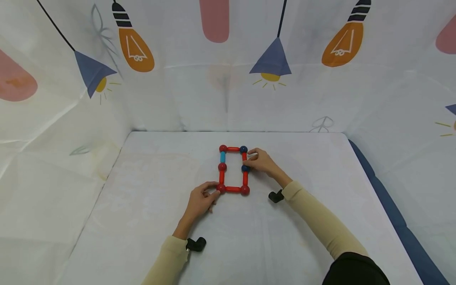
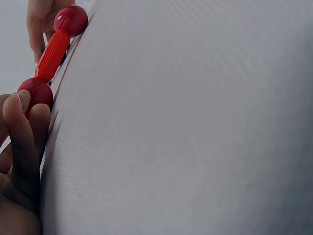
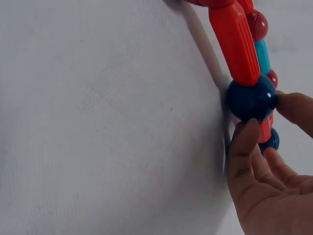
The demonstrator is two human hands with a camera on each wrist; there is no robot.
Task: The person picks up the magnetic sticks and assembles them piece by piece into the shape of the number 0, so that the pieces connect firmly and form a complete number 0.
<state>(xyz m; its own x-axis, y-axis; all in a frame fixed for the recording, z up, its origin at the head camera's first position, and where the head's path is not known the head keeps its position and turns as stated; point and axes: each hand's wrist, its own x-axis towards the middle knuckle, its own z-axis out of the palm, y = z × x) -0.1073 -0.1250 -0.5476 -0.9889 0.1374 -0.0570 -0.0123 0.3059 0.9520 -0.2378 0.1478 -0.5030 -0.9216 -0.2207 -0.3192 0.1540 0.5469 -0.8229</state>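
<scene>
A rectangle of magnetic rods and balls lies on the white table, longer from front to back. Its rods are red, such as the front rod [image 1: 233, 189], apart from a light blue rod [image 1: 223, 157] on the left side. My left hand [image 1: 201, 199] holds the red ball [image 2: 38, 92] at the near left corner between thumb and fingers. On the right side, my right hand [image 1: 261, 161] pinches the middle dark blue ball [image 3: 251, 99]. Another dark blue ball [image 1: 244, 149] sits at the far right corner, and a red ball [image 1: 245, 190] at the near right.
The white table [image 1: 142, 221] spreads around the rectangle and ends at a patterned cloth backdrop [image 1: 228, 99]. Dark blue material [image 1: 388, 202] runs along the right edge. Black wrist cameras [image 1: 196, 244] sit at both cuffs, and a black rounded shape [image 1: 356, 271] shows at the bottom right.
</scene>
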